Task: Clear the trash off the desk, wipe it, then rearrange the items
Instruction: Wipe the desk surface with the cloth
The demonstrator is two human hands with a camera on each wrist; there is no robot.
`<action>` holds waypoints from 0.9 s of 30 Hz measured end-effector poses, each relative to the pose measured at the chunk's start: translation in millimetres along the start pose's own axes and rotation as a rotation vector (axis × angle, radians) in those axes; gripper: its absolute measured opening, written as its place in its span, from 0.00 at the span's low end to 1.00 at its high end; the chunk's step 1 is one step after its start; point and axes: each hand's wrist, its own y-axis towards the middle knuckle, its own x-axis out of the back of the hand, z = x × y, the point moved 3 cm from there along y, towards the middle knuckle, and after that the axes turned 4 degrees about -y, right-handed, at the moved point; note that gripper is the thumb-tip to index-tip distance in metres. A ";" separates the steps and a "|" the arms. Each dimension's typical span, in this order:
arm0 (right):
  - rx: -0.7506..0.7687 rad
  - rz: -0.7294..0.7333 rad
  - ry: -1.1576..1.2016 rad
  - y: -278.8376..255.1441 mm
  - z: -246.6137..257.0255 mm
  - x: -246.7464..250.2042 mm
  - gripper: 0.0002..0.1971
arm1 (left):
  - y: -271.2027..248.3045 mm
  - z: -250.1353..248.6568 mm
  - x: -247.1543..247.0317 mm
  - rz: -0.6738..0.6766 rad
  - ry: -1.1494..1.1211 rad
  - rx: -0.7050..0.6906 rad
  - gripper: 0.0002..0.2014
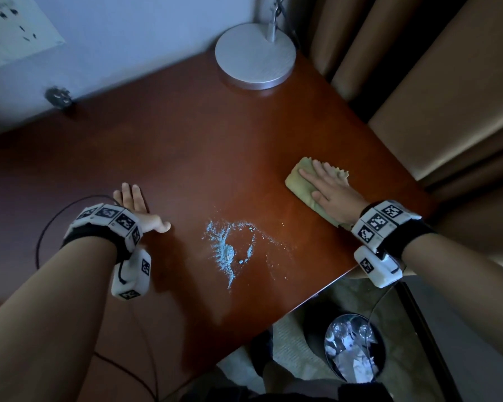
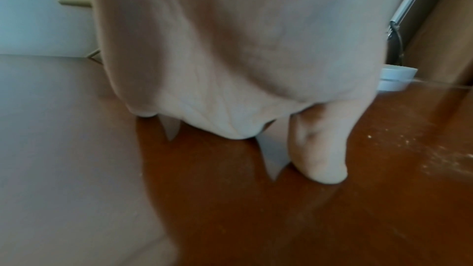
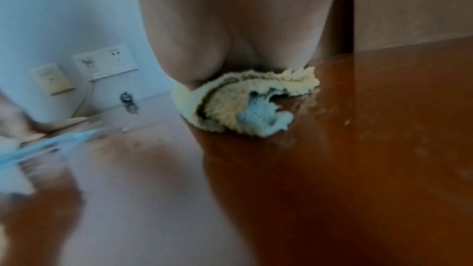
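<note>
The head view showed the wiping step in hand. A yellow cloth (image 1: 308, 184) lay on the brown counter (image 1: 186, 146), near its right edge. The right hand (image 1: 330, 188) lay flat on top of the cloth, fingers straight and spread, pressing it down. It was not curled round the cloth.

A patch of pale blue powder (image 1: 230, 250) sat on the counter, near the cloth but apart from it, between the two hands. It looked like the mess left to wipe. The next move would likely be to slide the cloth toward the powder and push it to the counter's edge, where a trash bin (image 1: 355, 348) stood on the floor below. The press would need to stay firm, so the powder did not spread.

In the right wrist view, the cloth (image 3: 243, 100) had a blue smear on its front fold.

The left hand (image 1: 137, 208) rested on the counter with straight fingers, holding nothing. A round lamp base (image 1: 254, 56) stood at the far corner.
</note>
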 end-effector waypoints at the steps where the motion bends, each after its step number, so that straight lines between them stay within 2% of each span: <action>1: 0.018 0.014 -0.012 -4.0 5.1 -4.3 0.27 | 2.7 1.9 0.8 -0.020 0.021 -0.031 0.42; 3: 0.074 0.042 -0.049 -13.5 16.9 -14.8 0.28 | 9.3 5.6 3.3 -0.070 0.012 -0.074 0.46; 5: 0.132 0.065 -0.089 -22.3 27.6 -24.8 0.29 | 1.0 2.2 2.4 -0.050 -0.040 -0.069 0.52; 8: 0.130 0.090 -0.099 -26.6 35.3 -25.1 0.29 | -14.4 -4.2 -0.1 -0.007 -0.172 0.000 0.45; 10: 0.100 0.106 -0.116 -25.0 37.2 -20.5 0.29 | -14.8 -6.3 0.6 -0.020 -0.145 -0.024 0.48; 13: 0.079 0.063 -0.141 -18.7 41.7 -16.5 0.32 | -12.7 -2.2 1.0 0.010 -0.065 0.021 0.42; 18: 0.074 -0.030 -0.071 -2.6 46.2 -10.5 0.33 | -8.4 -0.3 0.3 -0.007 0.032 -0.006 0.45; 23: 0.076 0.004 -0.109 11.5 41.7 -2.3 0.30 | -10.5 -1.2 -1.6 -0.005 -0.016 0.009 0.43; 27: 0.067 0.052 -0.123 21.8 30.9 7.7 0.30 | -4.5 -2.3 1.1 -0.018 0.086 0.015 0.47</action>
